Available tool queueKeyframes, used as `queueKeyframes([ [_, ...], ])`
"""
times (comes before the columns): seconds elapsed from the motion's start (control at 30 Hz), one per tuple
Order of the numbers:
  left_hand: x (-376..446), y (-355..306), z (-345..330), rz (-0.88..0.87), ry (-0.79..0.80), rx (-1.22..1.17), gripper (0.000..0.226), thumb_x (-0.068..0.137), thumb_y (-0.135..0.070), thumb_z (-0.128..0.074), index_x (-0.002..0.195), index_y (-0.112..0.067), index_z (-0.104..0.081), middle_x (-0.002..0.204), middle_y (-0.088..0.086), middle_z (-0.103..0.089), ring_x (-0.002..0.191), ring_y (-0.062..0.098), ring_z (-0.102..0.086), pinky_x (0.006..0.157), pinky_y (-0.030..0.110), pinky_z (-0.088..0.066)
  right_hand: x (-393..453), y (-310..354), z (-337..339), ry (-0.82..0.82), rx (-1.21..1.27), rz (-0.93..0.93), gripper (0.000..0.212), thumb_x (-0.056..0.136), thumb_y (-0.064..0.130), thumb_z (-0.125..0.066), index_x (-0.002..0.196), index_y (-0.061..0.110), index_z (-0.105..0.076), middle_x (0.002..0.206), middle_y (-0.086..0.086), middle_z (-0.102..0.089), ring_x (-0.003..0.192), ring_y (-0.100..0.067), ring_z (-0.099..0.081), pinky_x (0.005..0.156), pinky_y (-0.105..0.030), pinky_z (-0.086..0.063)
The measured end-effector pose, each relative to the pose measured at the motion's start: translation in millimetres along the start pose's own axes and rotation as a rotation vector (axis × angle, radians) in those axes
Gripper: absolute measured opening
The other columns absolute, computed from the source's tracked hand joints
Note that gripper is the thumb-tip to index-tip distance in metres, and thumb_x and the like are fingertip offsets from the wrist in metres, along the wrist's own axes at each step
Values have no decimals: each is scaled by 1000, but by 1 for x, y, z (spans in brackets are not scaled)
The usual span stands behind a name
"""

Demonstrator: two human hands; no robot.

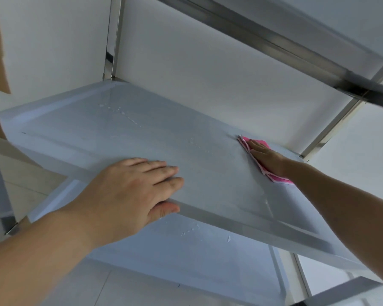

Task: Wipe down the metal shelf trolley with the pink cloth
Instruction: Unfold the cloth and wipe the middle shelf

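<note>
The left hand (128, 188) lies nearest, flat on the front edge of the middle shelf (142, 138) of the metal shelf trolley, its fingers straight and together on the shelf top while the thumb hooks under the front lip; it holds nothing. Below that shelf, the lower shelf (186, 257) shows a few pale flecks and smears on its grey surface. No containers stand on either shelf.

Farther along the middle shelf, toward its back right corner, the right hand (265, 156) presses palm-down on the pink cloth (276, 177), fingers straight and spread over it. The cloth is folded and lies flat on the shelf, its edges showing beyond the fingertips and beside the wrist. The two hands are well apart, the cloth under the right one only.

The middle shelf carries small white droplets and streaks toward its back left corner (119, 110) and near its centre. Shiny upright posts (112, 38) rise from the shelf's back corners, and the upper shelf's rail (274, 43) crosses overhead. Behind the trolley is a plain white wall (208, 74); pale floor tiles (29, 180) show beyond the shelf's left edge.
</note>
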State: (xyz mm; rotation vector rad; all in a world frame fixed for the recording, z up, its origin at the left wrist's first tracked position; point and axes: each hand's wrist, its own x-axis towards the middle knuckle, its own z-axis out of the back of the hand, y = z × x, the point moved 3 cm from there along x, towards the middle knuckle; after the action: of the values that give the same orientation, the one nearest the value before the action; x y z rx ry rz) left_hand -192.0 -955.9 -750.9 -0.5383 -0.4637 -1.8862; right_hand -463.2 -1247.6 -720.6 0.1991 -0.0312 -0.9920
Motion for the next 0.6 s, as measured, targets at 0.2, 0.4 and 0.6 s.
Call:
queueKeyframes([
  [0.2,1,0,2,-7,-6,-12,48,89,-51,-37,110,-21,-67,119,-1,-65,109,18,-62,91,35,-47,-59,63,-13,50,-99,207,46,102,20,-25,145,18,-8,156,2,-2,143,-9,-1,110,-12,8],
  [0.4,2,1,3,3,7,-8,50,87,-53,-36,109,-21,-68,117,0,-66,106,19,-63,89,35,-48,-120,126,-23,93,-94,475,50,95,29,-24,142,24,-6,156,1,-4,145,-10,1,119,-34,1],
  [0.6,1,-1,7,5,8,6,51,86,-53,-36,106,-21,-69,113,1,-68,103,20,-64,86,34,-49,-143,154,-28,148,-95,553,54,98,29,-25,148,20,-7,158,3,-1,145,-9,6,119,-45,-2],
])
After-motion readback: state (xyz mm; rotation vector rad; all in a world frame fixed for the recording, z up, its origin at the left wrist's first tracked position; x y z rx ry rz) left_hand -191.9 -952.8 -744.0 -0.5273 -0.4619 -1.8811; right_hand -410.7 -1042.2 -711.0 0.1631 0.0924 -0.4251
